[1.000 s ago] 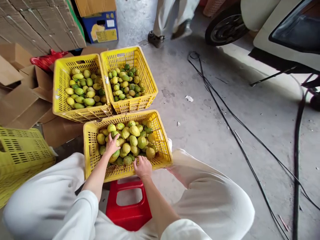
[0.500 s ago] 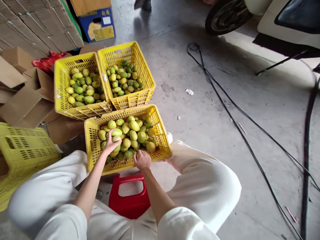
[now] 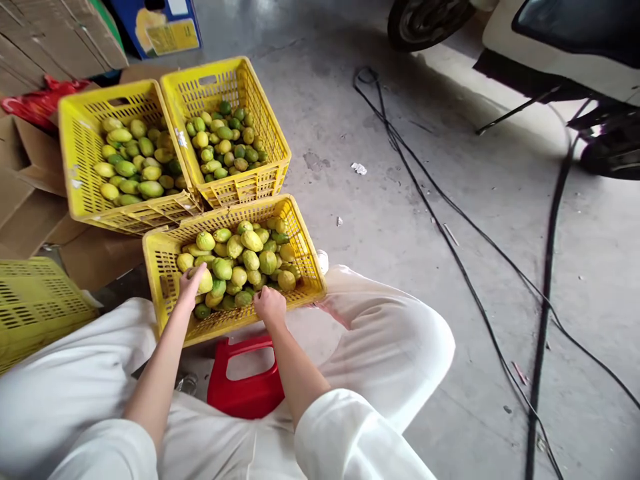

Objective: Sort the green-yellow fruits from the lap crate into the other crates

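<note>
A yellow slotted crate (image 3: 160, 280) full of green-yellow fruit (image 3: 245, 257) sits between my knees. My left hand (image 3: 191, 283) reaches into its left side, fingers curled over one fruit (image 3: 205, 280). My right hand (image 3: 270, 305) rests at the crate's near rim, fingers bent in among the fruit; what they hold, if anything, is hidden. Two more yellow crates stand behind it: the left crate (image 3: 80, 167) with larger fruit and the right crate (image 3: 273, 143) with smaller fruit.
A red plastic stool (image 3: 245, 383) stands under me. An upturned yellow crate (image 3: 35, 310) is at my left, with cardboard boxes (image 3: 30, 193) behind. Black cables (image 3: 450, 227) run over the concrete floor. A scooter (image 3: 550, 47) is parked at the upper right.
My left hand slid left and nearer, onto a fruit at the crate's left side. The right hand stayed at the near rim. The view dropped, and the walking person left the frame.
</note>
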A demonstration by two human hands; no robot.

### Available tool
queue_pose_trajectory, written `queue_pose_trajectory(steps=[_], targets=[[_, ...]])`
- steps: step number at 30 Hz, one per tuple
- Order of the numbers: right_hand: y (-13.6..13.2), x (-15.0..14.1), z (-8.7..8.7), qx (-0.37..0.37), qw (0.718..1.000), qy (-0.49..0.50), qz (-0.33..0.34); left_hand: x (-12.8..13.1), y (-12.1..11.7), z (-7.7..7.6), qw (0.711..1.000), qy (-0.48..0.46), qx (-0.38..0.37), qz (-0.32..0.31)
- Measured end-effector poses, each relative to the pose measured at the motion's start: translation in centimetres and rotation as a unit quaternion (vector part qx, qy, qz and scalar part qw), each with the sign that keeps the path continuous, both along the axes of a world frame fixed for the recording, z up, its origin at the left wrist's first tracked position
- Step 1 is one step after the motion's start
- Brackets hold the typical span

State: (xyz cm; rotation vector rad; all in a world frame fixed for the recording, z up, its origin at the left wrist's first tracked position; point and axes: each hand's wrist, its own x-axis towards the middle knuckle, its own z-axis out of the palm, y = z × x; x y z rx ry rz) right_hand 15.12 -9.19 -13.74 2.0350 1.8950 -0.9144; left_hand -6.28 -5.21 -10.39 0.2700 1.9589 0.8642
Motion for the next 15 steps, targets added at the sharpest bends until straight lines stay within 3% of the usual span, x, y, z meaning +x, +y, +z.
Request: queue_pose_trajectory(steps=[4, 8, 11, 15], targets=[[0.1, -0.2, 0.2, -0.027, 0.999, -0.016, -0.007, -0.4, 2.1, 3.5, 0.989, -0.106, -0.007, 0.1], [0.2, -0.2, 0.4, -0.065, 0.998, -0.024, 0.006, -1.0, 2.6, 8.4, 0.957, -0.192, 0.014, 0.217], [1.2, 0.3, -0.2, -0.125, 0.991, -0.022, 0.031, -0.2, 0.7, 12.7, 0.944, -0.221, -0.011, 0.244], [3.0, 0.5, -1.7, -0.194, 0.977, 0.016, 0.089, 1.2, -2.8, 17.5, 0.949, -0.22, 0.034, 0.224]])
